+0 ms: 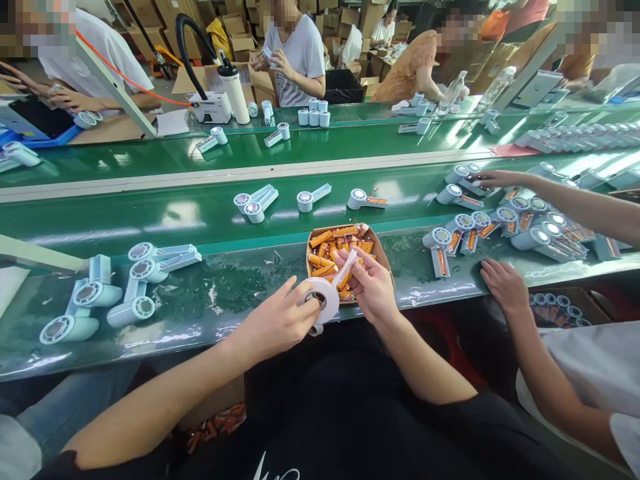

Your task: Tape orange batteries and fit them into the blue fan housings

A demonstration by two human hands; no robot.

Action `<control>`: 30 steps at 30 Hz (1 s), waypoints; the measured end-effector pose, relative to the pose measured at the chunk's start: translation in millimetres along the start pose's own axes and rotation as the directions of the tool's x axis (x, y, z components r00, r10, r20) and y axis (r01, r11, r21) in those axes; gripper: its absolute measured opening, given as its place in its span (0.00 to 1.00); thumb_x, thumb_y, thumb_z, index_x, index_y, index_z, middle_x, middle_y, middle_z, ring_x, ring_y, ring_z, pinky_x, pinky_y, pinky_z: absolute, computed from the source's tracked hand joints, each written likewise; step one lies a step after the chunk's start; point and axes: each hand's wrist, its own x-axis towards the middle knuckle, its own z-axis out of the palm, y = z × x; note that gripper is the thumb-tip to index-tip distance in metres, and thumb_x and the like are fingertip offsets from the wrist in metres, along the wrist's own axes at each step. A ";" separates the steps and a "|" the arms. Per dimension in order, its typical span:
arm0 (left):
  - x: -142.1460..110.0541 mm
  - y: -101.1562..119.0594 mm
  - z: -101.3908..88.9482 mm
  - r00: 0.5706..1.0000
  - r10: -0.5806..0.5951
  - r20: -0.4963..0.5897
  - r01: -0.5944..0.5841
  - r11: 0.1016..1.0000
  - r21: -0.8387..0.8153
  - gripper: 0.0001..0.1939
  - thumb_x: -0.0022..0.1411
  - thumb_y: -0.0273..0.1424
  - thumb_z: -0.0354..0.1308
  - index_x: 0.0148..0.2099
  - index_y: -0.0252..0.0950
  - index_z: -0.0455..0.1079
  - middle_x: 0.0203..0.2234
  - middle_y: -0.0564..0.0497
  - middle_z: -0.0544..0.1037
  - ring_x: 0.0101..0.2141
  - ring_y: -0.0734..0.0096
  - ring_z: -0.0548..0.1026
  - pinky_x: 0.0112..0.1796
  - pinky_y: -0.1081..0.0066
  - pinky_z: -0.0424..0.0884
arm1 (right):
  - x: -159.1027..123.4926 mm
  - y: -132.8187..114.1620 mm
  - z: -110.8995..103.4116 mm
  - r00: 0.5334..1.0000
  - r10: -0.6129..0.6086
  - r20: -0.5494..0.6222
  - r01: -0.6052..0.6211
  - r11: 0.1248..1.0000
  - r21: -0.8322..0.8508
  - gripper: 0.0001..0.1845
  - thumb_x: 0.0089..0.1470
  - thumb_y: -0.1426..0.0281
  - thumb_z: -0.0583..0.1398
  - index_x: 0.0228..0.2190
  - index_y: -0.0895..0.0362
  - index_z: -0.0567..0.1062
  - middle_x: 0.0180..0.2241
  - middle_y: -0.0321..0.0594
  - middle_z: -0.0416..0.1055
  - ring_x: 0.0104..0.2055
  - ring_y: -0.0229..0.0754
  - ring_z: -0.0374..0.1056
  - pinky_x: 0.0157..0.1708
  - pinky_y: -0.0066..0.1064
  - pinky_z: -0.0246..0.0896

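My left hand [280, 317] is closed around a roll of white tape [327, 301], its fingers through and behind the ring. A strip of tape [345, 268] runs from the roll up to my right hand [373, 287], which pinches its free end between thumb and fingers. Right behind both hands sits an open cardboard box [384, 261] full of orange-wrapped battery cells [323, 260] with thin wires. Part of the box is hidden by my hands. Whether my right hand also pinches anything besides the tape cannot be made out.
Light-blue handheld fan bodies [143, 270] lie at left on the bench [240, 267]. More fan parts [313, 198] lie on the green conveyor belt [210, 220]. At right, a co-worker's hands [505, 283] are among many fan bodies [535, 237]. Several people work across the line.
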 end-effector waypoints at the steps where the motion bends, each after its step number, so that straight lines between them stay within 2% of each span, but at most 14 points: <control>1: 1.2 2.1 1.0 1.000 -0.012 -0.005 0.012 1.000 -0.013 0.15 0.69 0.23 0.55 0.55 0.32 0.78 0.46 0.43 0.80 0.58 0.50 0.74 0.62 0.49 0.71 | -6.9 5.3 4.4 0.998 -0.033 -0.054 0.036 0.998 0.042 0.31 0.50 0.59 0.75 0.53 0.51 0.76 0.54 0.46 0.82 0.56 0.53 0.78 0.55 0.49 0.77; 4: 5.3 7.4 4.7 0.997 -0.070 -0.034 0.067 0.995 -0.068 0.17 0.67 0.21 0.55 0.54 0.32 0.78 0.44 0.44 0.80 0.56 0.51 0.75 0.63 0.52 0.72 | -26.1 20.9 14.3 0.980 -0.098 -0.176 0.119 0.986 0.114 0.27 0.52 0.57 0.74 0.51 0.50 0.77 0.53 0.43 0.82 0.56 0.51 0.79 0.58 0.50 0.75; 7: 9.6 16.8 9.3 0.986 -0.153 -0.062 0.142 0.978 -0.154 0.18 0.66 0.18 0.54 0.53 0.33 0.78 0.42 0.44 0.81 0.55 0.53 0.75 0.60 0.55 0.75 | -23.7 19.3 9.0 0.983 -0.103 -0.149 0.116 0.990 0.082 0.21 0.49 0.59 0.76 0.43 0.50 0.79 0.46 0.41 0.84 0.48 0.50 0.81 0.51 0.45 0.79; 10: 16.5 26.9 17.5 0.990 -0.097 -0.100 0.065 0.958 -0.281 0.17 0.68 0.18 0.54 0.53 0.33 0.78 0.40 0.46 0.81 0.57 0.56 0.75 0.58 0.61 0.77 | 13.4 -16.3 -16.5 0.949 -0.266 -0.167 0.275 0.961 0.030 0.21 0.47 0.63 0.77 0.42 0.52 0.79 0.42 0.39 0.84 0.45 0.45 0.82 0.48 0.39 0.81; 12: 25.5 22.1 27.5 0.991 -0.067 -0.114 0.020 0.929 -0.369 0.18 0.69 0.19 0.55 0.56 0.34 0.77 0.43 0.46 0.82 0.61 0.58 0.73 0.60 0.62 0.75 | 45.0 -51.0 -37.0 0.847 -0.462 -0.263 0.479 0.878 0.002 0.19 0.51 0.63 0.75 0.42 0.52 0.77 0.45 0.39 0.82 0.48 0.42 0.81 0.51 0.37 0.79; 13: 32.0 13.4 34.2 0.991 -0.083 -0.102 0.034 0.910 -0.413 0.18 0.69 0.20 0.57 0.58 0.36 0.77 0.46 0.45 0.82 0.63 0.57 0.71 0.61 0.60 0.74 | 57.8 -66.6 -45.3 0.806 -0.521 -0.282 0.538 0.843 -0.020 0.18 0.53 0.62 0.73 0.43 0.52 0.76 0.48 0.39 0.82 0.50 0.42 0.80 0.52 0.36 0.78; 15: 50.4 -17.3 50.3 0.992 -0.124 -0.025 0.094 0.854 -0.512 0.17 0.66 0.27 0.65 0.57 0.39 0.78 0.51 0.45 0.82 0.66 0.51 0.67 0.63 0.52 0.71 | 71.8 -86.1 -54.2 0.789 -0.566 -0.240 0.570 0.819 -0.058 0.22 0.54 0.62 0.73 0.47 0.49 0.73 0.49 0.39 0.81 0.51 0.42 0.80 0.51 0.36 0.79; 17: 75.8 -59.4 68.4 0.980 -0.179 0.092 0.199 0.783 -0.589 0.16 0.63 0.37 0.70 0.52 0.40 0.81 0.50 0.46 0.83 0.64 0.47 0.70 0.64 0.50 0.69 | 72.0 -87.0 -53.0 0.836 -0.533 -0.133 0.525 0.846 -0.088 0.27 0.51 0.61 0.75 0.49 0.47 0.71 0.46 0.38 0.83 0.47 0.43 0.82 0.46 0.36 0.81; 18: 90.6 -81.3 77.7 0.955 -0.249 0.159 0.294 0.752 -0.589 0.14 0.65 0.40 0.68 0.50 0.40 0.82 0.48 0.47 0.84 0.61 0.48 0.73 0.63 0.52 0.69 | 69.5 -82.2 -50.1 0.861 -0.502 -0.081 0.494 0.864 -0.100 0.29 0.50 0.61 0.76 0.48 0.47 0.70 0.44 0.38 0.84 0.44 0.44 0.83 0.44 0.36 0.81; 20: 121.9 -121.3 96.1 0.835 -0.490 0.251 0.546 0.678 -0.492 0.17 0.73 0.42 0.57 0.53 0.39 0.81 0.49 0.46 0.83 0.57 0.52 0.75 0.62 0.55 0.70 | 65.2 -68.9 -42.8 0.893 -0.451 -0.016 0.446 0.887 -0.117 0.29 0.49 0.61 0.77 0.46 0.47 0.69 0.42 0.38 0.85 0.41 0.45 0.84 0.41 0.36 0.82; 22: 150.9 -152.6 114.2 0.689 -0.675 0.263 0.719 0.592 -0.364 0.21 0.76 0.41 0.50 0.60 0.40 0.78 0.58 0.43 0.79 0.61 0.48 0.71 0.63 0.50 0.66 | 66.3 -58.7 -36.8 0.905 -0.425 0.010 0.423 0.897 -0.126 0.28 0.49 0.61 0.77 0.45 0.48 0.70 0.41 0.38 0.85 0.40 0.46 0.84 0.41 0.37 0.82; 25: 181.2 -185.5 139.1 0.587 -0.742 0.324 0.809 0.549 -0.208 0.21 0.73 0.41 0.54 0.62 0.41 0.75 0.66 0.37 0.70 0.67 0.35 0.61 0.63 0.36 0.61 | 75.1 -57.1 -32.5 0.920 -0.387 0.057 0.391 0.909 -0.140 0.29 0.48 0.61 0.77 0.46 0.49 0.70 0.40 0.39 0.86 0.41 0.48 0.84 0.42 0.41 0.82; 27: 191.0 -201.4 153.0 0.573 -0.714 0.402 0.810 0.569 -0.144 0.20 0.69 0.40 0.59 0.59 0.40 0.77 0.62 0.34 0.73 0.64 0.35 0.65 0.60 0.39 0.65 | 80.2 -62.6 -32.1 0.931 -0.353 0.091 0.363 0.920 -0.150 0.29 0.47 0.61 0.77 0.46 0.49 0.71 0.39 0.40 0.86 0.41 0.49 0.84 0.43 0.44 0.81; 30: 194.5 -219.8 170.1 0.637 -0.595 0.490 0.736 0.658 -0.159 0.15 0.61 0.37 0.66 0.49 0.39 0.81 0.49 0.36 0.80 0.57 0.43 0.73 0.56 0.52 0.72 | 87.7 -71.4 -32.3 0.950 -0.288 0.121 0.307 0.933 -0.186 0.29 0.45 0.62 0.78 0.45 0.49 0.72 0.39 0.40 0.86 0.40 0.50 0.84 0.43 0.45 0.80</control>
